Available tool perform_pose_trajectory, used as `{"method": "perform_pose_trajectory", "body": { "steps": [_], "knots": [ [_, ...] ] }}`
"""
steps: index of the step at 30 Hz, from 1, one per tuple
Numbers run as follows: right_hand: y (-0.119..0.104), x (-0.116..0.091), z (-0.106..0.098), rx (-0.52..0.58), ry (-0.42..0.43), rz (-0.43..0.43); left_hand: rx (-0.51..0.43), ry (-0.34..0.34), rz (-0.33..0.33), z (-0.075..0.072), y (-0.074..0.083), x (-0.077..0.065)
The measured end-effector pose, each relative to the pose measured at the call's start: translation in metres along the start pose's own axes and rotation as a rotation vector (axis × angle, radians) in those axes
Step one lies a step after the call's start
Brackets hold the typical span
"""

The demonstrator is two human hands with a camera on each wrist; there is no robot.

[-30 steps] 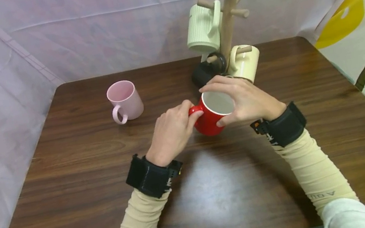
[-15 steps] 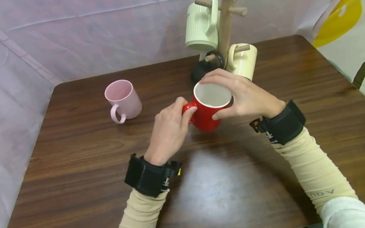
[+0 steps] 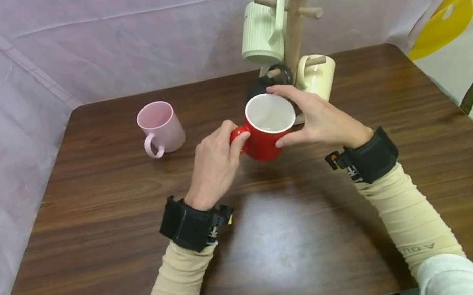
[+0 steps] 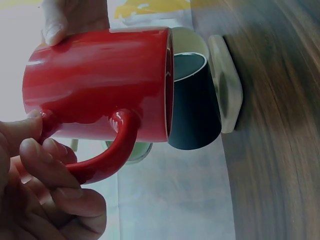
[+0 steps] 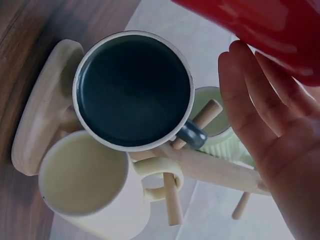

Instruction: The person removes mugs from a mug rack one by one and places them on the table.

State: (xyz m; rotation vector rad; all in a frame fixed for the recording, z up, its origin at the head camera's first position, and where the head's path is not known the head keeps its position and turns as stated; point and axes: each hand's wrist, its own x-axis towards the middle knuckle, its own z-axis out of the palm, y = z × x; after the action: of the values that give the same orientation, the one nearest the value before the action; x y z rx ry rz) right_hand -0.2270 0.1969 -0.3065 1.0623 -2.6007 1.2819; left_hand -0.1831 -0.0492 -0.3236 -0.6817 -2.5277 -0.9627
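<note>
A red mug (image 3: 264,145) with a white inside is held in both hands over the table (image 3: 109,250), in front of the mug stand. My left hand (image 3: 216,163) grips its handle, with curled fingers through the loop in the left wrist view. My right hand (image 3: 322,121) spans the mug's right side, thumb on the near wall and fingers along the far side. In the right wrist view, its fingers (image 5: 250,90) lie against the red wall. Close behind is a black mug (image 5: 135,90) on a peg of the wooden stand (image 3: 296,14), partly hidden in the head view.
A ribbed pale green mug (image 3: 262,32) hangs on an upper peg, and a cream mug (image 3: 321,80) on a lower one at the right. To the left stands a pink mug (image 3: 164,130), handle toward the front. Light cloth (image 3: 145,43) hangs behind the table.
The red mug has shifted left and slightly away from me, its opening turned more into view. Both hands have moved with it; the right fingers have slid toward the rim's right side.
</note>
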Motion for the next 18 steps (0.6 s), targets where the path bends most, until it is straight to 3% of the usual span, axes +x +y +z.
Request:
{"method": "perform_pose_trajectory", "body": {
  "steps": [3,11,18],
  "knots": [
    [0.003,0.0,-0.002,-0.019,0.013,-0.008,-0.006,0.031,-0.013,-0.002,-0.002,0.0],
    [0.006,0.0,-0.003,-0.219,0.083,-0.029,-0.011,0.085,-0.052,-0.008,-0.008,-0.001],
    [0.009,-0.001,0.0,-0.243,0.085,-0.024,-0.03,0.09,-0.089,-0.01,-0.012,-0.002]
  ]
}}
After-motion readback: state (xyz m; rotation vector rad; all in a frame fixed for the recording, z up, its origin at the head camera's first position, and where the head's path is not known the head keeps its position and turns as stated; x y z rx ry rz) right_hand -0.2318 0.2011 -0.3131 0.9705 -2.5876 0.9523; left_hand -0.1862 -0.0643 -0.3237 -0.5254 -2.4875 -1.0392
